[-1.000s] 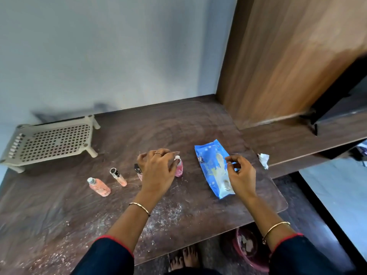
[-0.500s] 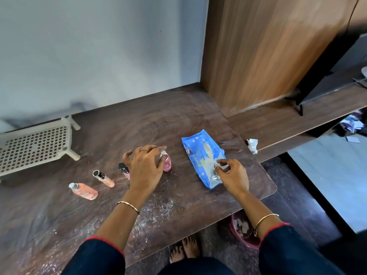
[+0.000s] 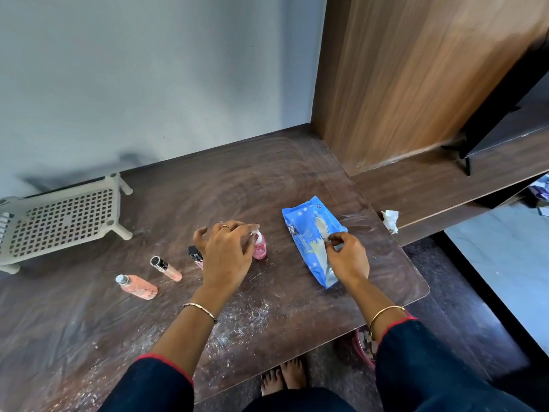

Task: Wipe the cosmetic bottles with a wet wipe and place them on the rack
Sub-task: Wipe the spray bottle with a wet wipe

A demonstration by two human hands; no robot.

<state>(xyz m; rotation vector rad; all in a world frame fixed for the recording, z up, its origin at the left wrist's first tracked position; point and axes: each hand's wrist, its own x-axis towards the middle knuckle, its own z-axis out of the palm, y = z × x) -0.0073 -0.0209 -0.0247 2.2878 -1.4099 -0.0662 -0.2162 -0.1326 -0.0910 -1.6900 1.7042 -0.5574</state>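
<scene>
Pink pump bottle [image 3: 259, 249] stands upright near the middle of the dark wooden surface [image 3: 208, 188], well apart from the rack [image 3: 59, 221]. The rack, beige and perforated, stands at far left against the wall. Blue wet wipe pack [image 3: 303, 233] lies flat, right of the pink pump bottle.

Left hand [image 3: 225, 257]: fingers bent and spread over the pink pump bottle. Forefinger and thumb sit at its white pump head, but whether the grip is closed on it cannot be told.

Right hand [image 3: 347, 260]: narrow grip, thumb and forefinger pinching at the pack's opening.

Peach bottle [image 3: 138, 286] and lip gloss tube [image 3: 166, 267] lie on their sides, left of the left hand. Black-capped item [image 3: 194, 253] is partly hidden behind that hand. Crumpled tissue [image 3: 390, 220] lies by the surface's right edge.
</scene>
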